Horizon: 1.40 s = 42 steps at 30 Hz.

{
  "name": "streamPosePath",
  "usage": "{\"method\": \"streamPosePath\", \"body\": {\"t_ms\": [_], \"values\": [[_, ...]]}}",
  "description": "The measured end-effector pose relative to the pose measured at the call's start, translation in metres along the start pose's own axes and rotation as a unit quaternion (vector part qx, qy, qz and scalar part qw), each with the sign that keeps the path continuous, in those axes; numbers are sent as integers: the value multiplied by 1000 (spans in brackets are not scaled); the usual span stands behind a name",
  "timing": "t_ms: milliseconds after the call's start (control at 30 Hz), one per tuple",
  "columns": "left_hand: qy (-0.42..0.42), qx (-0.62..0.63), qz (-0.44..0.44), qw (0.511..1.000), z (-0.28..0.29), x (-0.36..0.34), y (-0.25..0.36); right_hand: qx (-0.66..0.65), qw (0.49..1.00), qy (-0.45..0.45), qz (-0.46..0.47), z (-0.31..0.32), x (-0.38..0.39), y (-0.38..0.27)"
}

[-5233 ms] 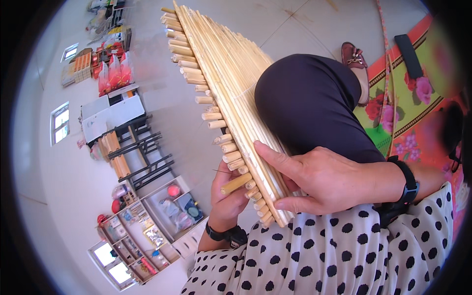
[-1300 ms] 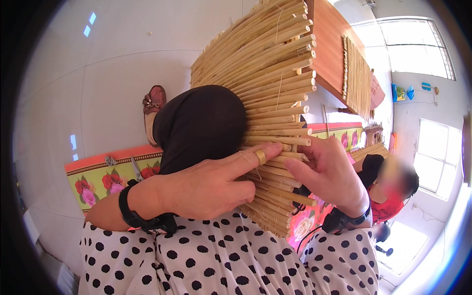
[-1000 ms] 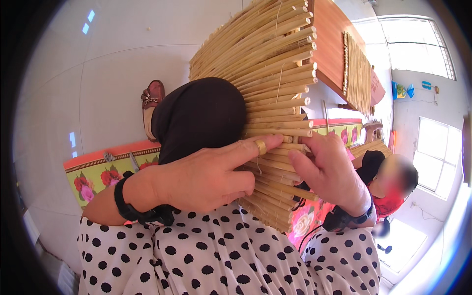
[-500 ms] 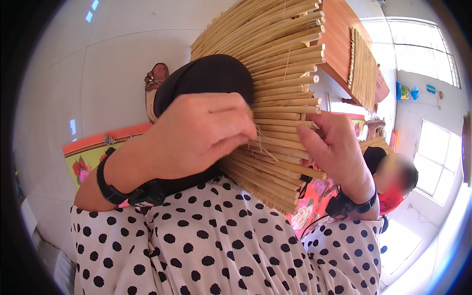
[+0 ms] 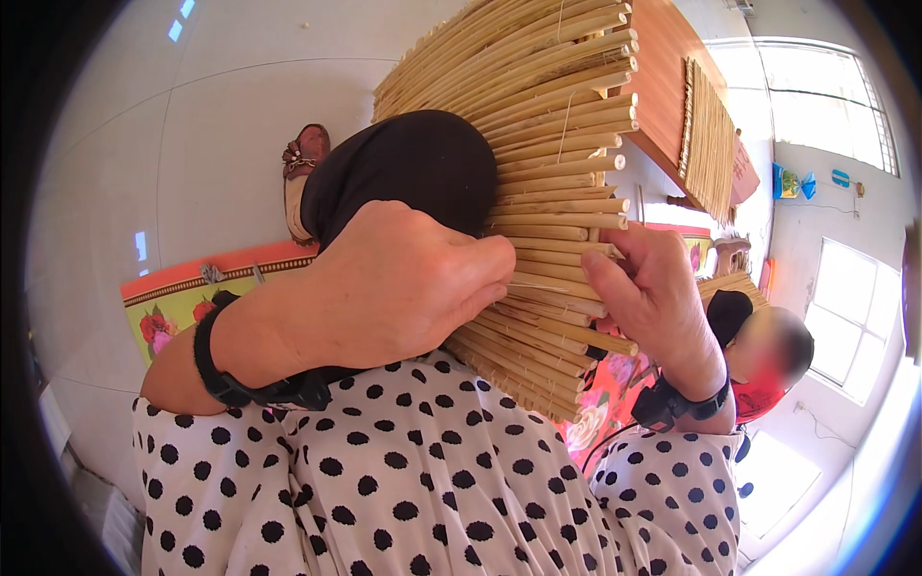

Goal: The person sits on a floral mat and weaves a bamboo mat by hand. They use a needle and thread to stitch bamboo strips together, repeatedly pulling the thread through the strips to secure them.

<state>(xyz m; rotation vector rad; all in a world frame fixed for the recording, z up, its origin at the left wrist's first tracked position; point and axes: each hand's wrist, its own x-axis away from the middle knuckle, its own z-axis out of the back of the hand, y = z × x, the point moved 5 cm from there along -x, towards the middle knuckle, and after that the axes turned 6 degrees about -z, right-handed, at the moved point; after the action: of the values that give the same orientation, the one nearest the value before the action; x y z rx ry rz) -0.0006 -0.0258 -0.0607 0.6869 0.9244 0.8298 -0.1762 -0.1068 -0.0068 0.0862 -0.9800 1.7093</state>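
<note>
A mat of pale reed sticks (image 5: 538,115), bound with thin string, lies across my dark-clad knee (image 5: 403,163), its round stick ends pointing right. My left hand (image 5: 427,283) is closed over the mat's middle, fingertips pinched on a thin pale strand (image 5: 543,287) stretching rightward across the sticks; the fingertips are partly hidden. At the mat's right edge my right hand (image 5: 653,288) grips stick ends, thumb on top and fingers curled partly out of sight behind them. Polka-dot fabric (image 5: 432,480) covers my lap.
A wooden table (image 5: 658,96) bears another stick mat (image 5: 709,139) at upper right. A co-worker (image 5: 759,389) is at my right with more sticks. A flowered floor mat (image 5: 168,317) spreads beneath. A shoe (image 5: 305,154) shows beyond my knee, windows (image 5: 840,317) along the wall.
The view and mat have turned since the oldest frame. My left hand has drawn back from the stick ends and closed on the strand; my right hand keeps hold of the mat's edge.
</note>
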Motion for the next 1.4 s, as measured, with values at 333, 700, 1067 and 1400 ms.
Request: {"method": "streamPosePath", "body": {"t_ms": [333, 700, 1067, 1400], "values": [[-12, -17, 0, 1000, 4, -2, 1, 6, 1000, -1, 3, 0, -1, 1], [-10, -34, -6, 999, 3, -5, 4, 6, 1000, 3, 1, 0, -1, 3], [19, -35, -11, 999, -1, -4, 2, 4, 1000, -1, -7, 0, -2, 3], [-38, -80, -6, 996, 1, -6, 9, 5, 1000, -1, -6, 0, -2, 3]]}}
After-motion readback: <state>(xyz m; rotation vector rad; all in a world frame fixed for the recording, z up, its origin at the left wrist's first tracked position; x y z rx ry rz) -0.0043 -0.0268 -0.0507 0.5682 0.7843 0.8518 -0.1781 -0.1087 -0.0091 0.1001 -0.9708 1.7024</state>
